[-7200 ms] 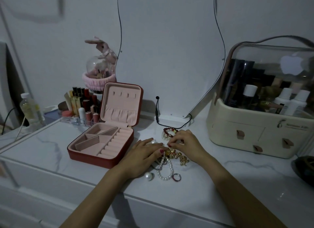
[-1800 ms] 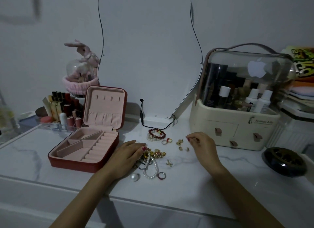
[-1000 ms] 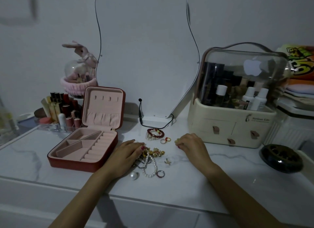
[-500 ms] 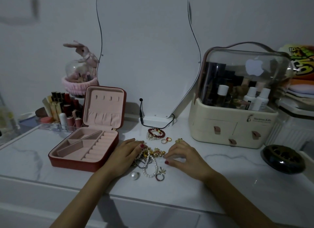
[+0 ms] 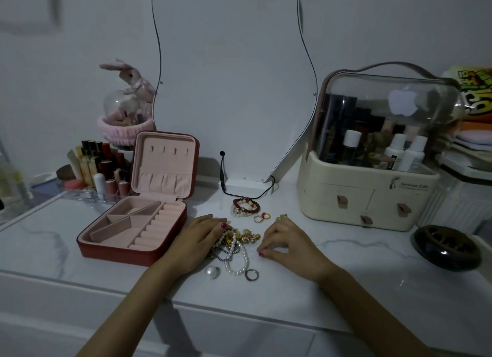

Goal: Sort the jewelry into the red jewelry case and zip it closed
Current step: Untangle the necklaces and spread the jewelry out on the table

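A wavy-edged mirror (image 5: 234,85) stood against the wall, its black cable (image 5: 222,171) trailing onto the marble tabletop (image 5: 346,290). Lipsticks (image 5: 101,167) crowded a clear organizer at left; a cream cosmetics case (image 5: 367,197) held bottles at right, beside a dark round dish (image 5: 447,246).

a small dark line of print is sitting on the cream cosmetics organizer (image 5: 367,194) near its upper right front edge, seeming to read "serious life". a white apple logo is showing on its clear lid. the colourful lettering at the picture's right edge is staying unreadable.
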